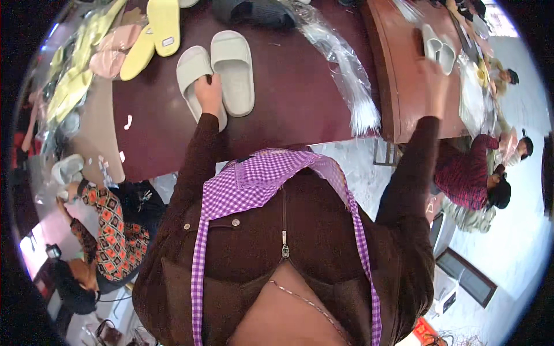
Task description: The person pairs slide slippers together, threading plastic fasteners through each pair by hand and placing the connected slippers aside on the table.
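A pair of pale grey slide slippers lies side by side on the dark red table point(306, 98). My left hand point(209, 95) is closed on the inner side of the left slipper point(193, 60), by the edge of its strap. The right slipper point(232, 57) lies against it, with its open heel toward me. My right hand point(434, 81) is stretched far out to the right, smeared by motion, over the second, brown table. It is nearest to a pair of white slippers point(443, 55) there; whether its fingers touch them I cannot tell.
Yellow slippers point(164, 26) and pink slippers point(109, 55) lie at the far left. Clear plastic bags point(349, 75) run along the table's right side, near a dark grey bundle point(254, 12). People sit at the left point(112, 236) and right point(470, 173).
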`<state>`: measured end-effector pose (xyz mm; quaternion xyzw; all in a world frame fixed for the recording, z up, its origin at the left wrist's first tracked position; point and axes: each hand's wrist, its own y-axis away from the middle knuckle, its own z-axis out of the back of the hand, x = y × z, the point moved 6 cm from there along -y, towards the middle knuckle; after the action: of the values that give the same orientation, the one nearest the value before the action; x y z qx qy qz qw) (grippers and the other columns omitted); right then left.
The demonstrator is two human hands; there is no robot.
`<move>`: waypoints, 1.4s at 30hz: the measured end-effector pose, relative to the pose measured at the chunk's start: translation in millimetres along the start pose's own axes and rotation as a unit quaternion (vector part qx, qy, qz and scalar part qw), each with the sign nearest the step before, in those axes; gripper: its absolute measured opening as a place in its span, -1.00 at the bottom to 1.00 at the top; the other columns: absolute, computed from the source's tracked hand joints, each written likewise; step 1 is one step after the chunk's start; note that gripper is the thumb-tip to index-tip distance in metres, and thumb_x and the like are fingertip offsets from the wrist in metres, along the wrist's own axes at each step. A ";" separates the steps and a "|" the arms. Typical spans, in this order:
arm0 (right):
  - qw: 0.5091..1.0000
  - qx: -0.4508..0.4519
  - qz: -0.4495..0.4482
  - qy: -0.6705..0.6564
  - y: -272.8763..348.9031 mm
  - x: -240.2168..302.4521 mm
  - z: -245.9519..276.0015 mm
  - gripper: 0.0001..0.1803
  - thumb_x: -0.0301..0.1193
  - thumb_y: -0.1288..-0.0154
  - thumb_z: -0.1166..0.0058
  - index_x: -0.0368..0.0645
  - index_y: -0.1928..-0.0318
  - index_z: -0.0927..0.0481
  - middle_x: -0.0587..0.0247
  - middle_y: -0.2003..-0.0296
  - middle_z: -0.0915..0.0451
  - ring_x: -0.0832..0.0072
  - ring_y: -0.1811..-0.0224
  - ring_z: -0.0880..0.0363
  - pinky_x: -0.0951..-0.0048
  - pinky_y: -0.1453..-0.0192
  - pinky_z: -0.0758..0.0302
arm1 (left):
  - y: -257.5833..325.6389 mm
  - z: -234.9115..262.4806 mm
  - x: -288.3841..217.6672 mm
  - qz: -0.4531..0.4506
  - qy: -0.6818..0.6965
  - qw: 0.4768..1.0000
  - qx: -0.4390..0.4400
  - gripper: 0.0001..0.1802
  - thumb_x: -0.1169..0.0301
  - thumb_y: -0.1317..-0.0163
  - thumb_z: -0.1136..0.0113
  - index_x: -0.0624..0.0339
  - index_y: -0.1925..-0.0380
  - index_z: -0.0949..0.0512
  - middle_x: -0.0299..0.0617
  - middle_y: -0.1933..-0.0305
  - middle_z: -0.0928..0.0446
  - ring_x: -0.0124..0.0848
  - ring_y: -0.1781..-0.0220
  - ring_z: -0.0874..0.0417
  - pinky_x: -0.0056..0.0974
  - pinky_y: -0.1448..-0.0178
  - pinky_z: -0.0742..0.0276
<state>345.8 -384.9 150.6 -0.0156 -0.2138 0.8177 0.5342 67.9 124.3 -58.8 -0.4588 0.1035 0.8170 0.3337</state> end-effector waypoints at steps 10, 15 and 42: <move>0.987 0.109 -0.090 -0.073 93.1 130.2 -178.0 -0.71 -0.32 -0.16 -0.02 -0.11 0.11 -0.56 0.01 0.28 -0.61 0.06 0.29 -0.59 0.16 0.21 -0.51 | 20.5 -4.2 -22.3 0.006 0.040 0.995 0.087 -0.65 0.34 -0.10 -0.15 0.40 0.19 -0.49 -0.01 0.34 -0.50 -0.25 0.29 -0.52 -0.25 0.16 -0.42; 0.978 0.182 -0.105 -0.014 77.9 129.1 -203.0 -0.74 -0.26 -0.15 0.01 -0.12 0.22 -0.56 -0.05 0.26 -0.58 0.04 0.21 -0.55 0.13 0.12 -0.47 | 46.5 -2.1 -51.8 0.054 0.119 0.981 0.142 -0.65 0.35 -0.11 -0.16 0.39 0.16 -0.49 -0.06 0.31 -0.54 -0.33 0.28 -0.56 -0.30 0.14 -0.46; 0.964 0.204 -0.026 -0.170 132.2 225.6 -183.7 -0.80 -0.33 -0.17 -0.04 -0.20 0.33 -0.59 -0.03 0.43 -0.57 0.04 0.34 -0.55 0.16 0.27 -0.47 | 67.9 -153.8 -122.1 0.189 0.316 0.790 0.490 -0.73 0.34 -0.17 -0.08 0.35 0.26 -0.52 -0.21 0.43 -0.53 -0.52 0.55 -0.46 -0.40 0.50 -0.37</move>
<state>181.2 -169.8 -18.9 0.2379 -0.1307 0.8207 0.5028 172.6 -55.1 -53.9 -0.4375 0.6746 0.5126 0.3013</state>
